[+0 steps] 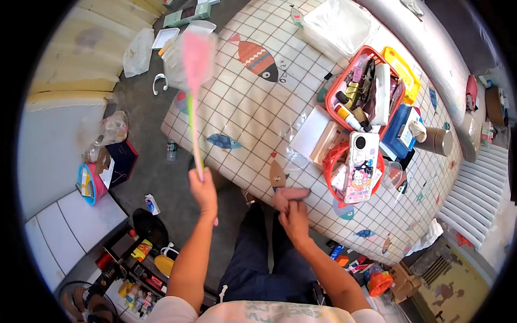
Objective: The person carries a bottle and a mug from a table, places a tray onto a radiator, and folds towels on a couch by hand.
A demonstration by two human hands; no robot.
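Observation:
My left hand point(203, 191) is closed around the lower part of a fly swatter point(195, 129), raised upright off the table's left edge. Its pink head point(197, 56) is smeared by motion, and a green strip runs along the pink stem. At the near edge of the table, my right hand point(294, 219) has its fingers closed on a crumpled pink cloth point(288, 197) that lies on the tablecloth point(245, 164). A small dark tip shows at the cloth's right end.
To the right on the table stand a red basket point(335, 89) full of small items, a smaller red basket point(327, 172) with a phone point(360, 167) on top, a metal flask point(437, 141) and a clear plastic tub point(336, 29). A small bottle point(171, 151) is on the floor at left.

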